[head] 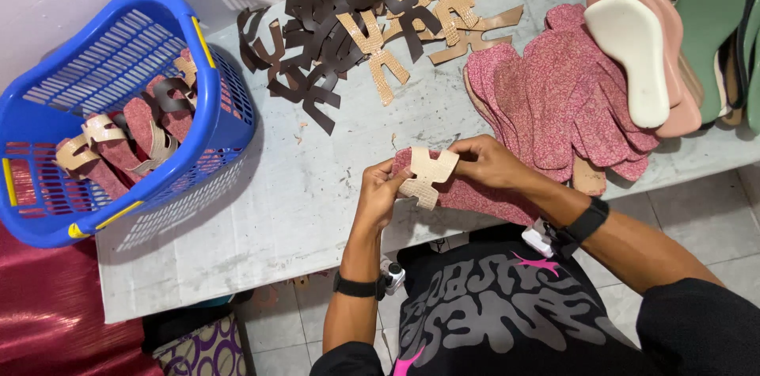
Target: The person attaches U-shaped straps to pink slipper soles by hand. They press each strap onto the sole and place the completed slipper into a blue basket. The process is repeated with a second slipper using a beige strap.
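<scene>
Tan strap piece [428,175] on pink insole [475,195] | left hand [380,194], right hand [491,162] grips clamped on both

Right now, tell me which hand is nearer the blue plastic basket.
Left. The left hand is closer to the blue plastic basket; the right hand is farther right.

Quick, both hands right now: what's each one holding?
Left hand: pinching the tan strap piece against the pink insole.
Right hand: gripping the same strap piece and insole.

Green soles [716,24] cut off at right edge.
</scene>
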